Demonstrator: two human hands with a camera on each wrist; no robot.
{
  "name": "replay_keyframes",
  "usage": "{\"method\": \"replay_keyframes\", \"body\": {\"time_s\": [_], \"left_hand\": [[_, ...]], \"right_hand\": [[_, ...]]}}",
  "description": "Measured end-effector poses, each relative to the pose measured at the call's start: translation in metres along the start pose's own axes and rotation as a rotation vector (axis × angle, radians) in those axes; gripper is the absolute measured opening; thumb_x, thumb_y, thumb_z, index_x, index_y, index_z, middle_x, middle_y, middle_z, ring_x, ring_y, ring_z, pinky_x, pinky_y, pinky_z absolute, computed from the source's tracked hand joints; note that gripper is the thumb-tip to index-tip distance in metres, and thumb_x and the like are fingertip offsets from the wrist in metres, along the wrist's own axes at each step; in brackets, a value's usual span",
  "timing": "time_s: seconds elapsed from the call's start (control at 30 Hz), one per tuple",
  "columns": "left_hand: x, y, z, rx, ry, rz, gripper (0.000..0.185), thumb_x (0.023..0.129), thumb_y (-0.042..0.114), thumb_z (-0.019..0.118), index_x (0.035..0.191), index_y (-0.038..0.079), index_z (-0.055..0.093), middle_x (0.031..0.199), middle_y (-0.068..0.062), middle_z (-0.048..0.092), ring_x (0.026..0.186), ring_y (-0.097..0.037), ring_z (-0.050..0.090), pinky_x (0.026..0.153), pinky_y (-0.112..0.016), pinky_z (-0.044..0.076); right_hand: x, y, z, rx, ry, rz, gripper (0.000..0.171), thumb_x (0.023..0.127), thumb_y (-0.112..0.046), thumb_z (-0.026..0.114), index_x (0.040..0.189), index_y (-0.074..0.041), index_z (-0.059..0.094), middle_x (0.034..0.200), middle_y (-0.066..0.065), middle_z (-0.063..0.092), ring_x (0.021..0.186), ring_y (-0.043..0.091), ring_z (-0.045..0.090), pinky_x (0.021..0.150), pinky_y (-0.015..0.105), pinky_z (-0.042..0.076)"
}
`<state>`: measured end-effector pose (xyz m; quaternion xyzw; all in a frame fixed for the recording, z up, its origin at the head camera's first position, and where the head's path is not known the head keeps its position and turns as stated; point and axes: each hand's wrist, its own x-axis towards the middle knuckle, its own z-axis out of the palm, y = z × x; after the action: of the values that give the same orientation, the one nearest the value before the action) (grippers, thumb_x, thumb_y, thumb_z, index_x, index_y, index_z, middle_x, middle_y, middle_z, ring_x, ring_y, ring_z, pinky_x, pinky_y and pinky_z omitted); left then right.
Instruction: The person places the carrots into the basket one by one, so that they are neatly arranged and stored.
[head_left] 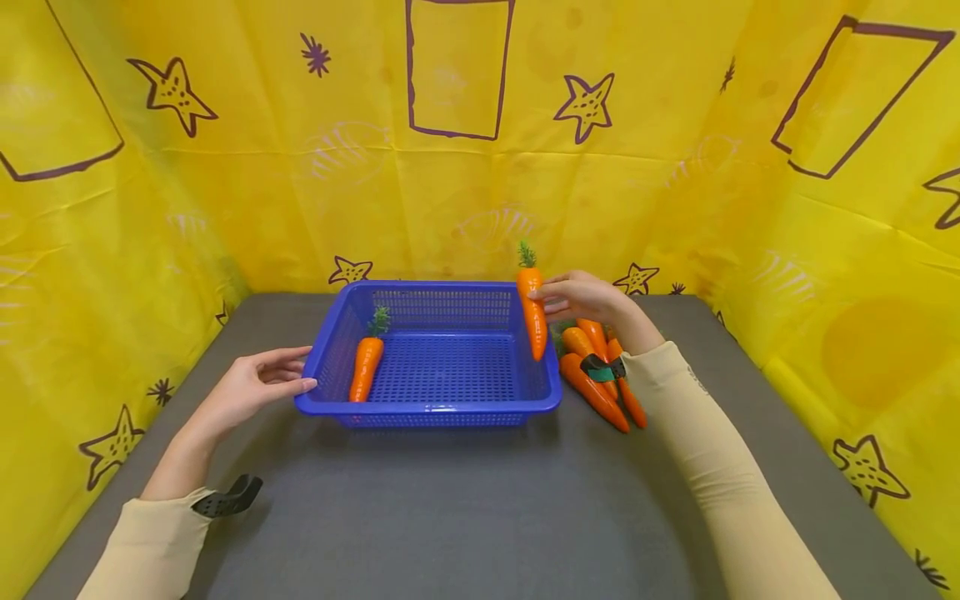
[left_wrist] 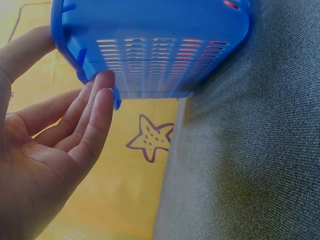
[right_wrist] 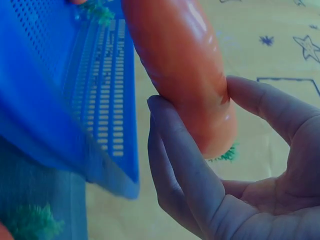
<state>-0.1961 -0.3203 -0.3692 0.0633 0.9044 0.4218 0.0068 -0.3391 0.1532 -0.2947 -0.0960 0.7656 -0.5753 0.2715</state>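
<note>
While pinching the orange plastic toy carrot with a green leafy top near its upper end, right hand hangs it tip-down over the right wall of the blue perforated plastic basket. Thumb on one side, fingers curled against the other, palm otherwise hollow; grip plain in the right wrist view. Left hand relaxed and nearly straight, fingertips touching the basket's near left corner, holding nothing.

Second orange plastic carrot lying inside the basket against its left wall, leaves toward the far side. Loose pile of orange plastic carrots on the grey felt-like tabletop, just right of the basket, partly hidden behind the right wrist. Yellow backdrop with purple stars on three sides.

Judged step: setting the held carrot into the basket. To do it well:
- carry leftward until tip clears the right rim, not resting on it
- lower and tilt flat onto the mesh floor before letting go, avoiding bounce
- keep left fingertips bracing the corner against sliding
- leave space beside the carrot already in
</note>
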Motion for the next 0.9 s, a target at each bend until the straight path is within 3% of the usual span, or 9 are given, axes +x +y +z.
{"method": "replay_keyframes", "body": {"time_s": [0.23, 0.37, 0.67, 0.9], "left_hand": [[0.002, 0.0, 0.001, 0.001, -0.001, -0.007, 0.062, 0.085, 0.04, 0.069, 0.135, 0.008, 0.051, 0.115, -0.017, 0.065, 0.09, -0.005, 0.065, 0.076, -0.018, 0.052], [0.002, 0.0, 0.001, 0.0, -0.005, -0.01, 0.063, 0.085, 0.041, 0.069, 0.135, 0.009, 0.051, 0.115, -0.016, 0.065, 0.09, -0.006, 0.065, 0.077, -0.018, 0.052], [0.002, -0.002, 0.001, 0.0, -0.006, -0.01, 0.063, 0.085, 0.041, 0.069, 0.136, 0.009, 0.051, 0.115, -0.016, 0.065, 0.09, -0.005, 0.065, 0.077, -0.018, 0.052], [0.001, -0.001, 0.0, 0.002, -0.004, -0.011, 0.063, 0.085, 0.04, 0.069, 0.136, 0.008, 0.051, 0.115, -0.017, 0.065, 0.09, -0.005, 0.065, 0.077, -0.018, 0.052]], "right_hand": [[0.016, -0.006, 0.015, 0.014, -0.042, 0.011, 0.046, 0.094, -0.013, 0.057, 0.132, 0.01, 0.045, 0.12, 0.017, 0.053, 0.099, 0.024, 0.061, 0.092, 0.039, 0.051], [0.024, -0.009, 0.025, 0.001, -0.066, 0.026, 0.044, 0.094, -0.012, 0.056, 0.131, 0.009, 0.046, 0.125, 0.019, 0.051, 0.11, 0.031, 0.057, 0.093, 0.039, 0.05], [0.042, -0.015, 0.046, 0.015, -0.119, 0.074, 0.068, 0.093, -0.012, 0.058, 0.146, 0.007, 0.021, 0.145, 0.022, 0.034, 0.126, 0.037, 0.047, 0.097, 0.04, 0.048], [0.059, -0.013, 0.063, 0.02, -0.139, 0.069, 0.043, 0.092, -0.011, 0.06, 0.128, 0.008, 0.048, 0.123, 0.019, 0.055, 0.108, 0.031, 0.059, 0.094, 0.041, 0.05]]}}
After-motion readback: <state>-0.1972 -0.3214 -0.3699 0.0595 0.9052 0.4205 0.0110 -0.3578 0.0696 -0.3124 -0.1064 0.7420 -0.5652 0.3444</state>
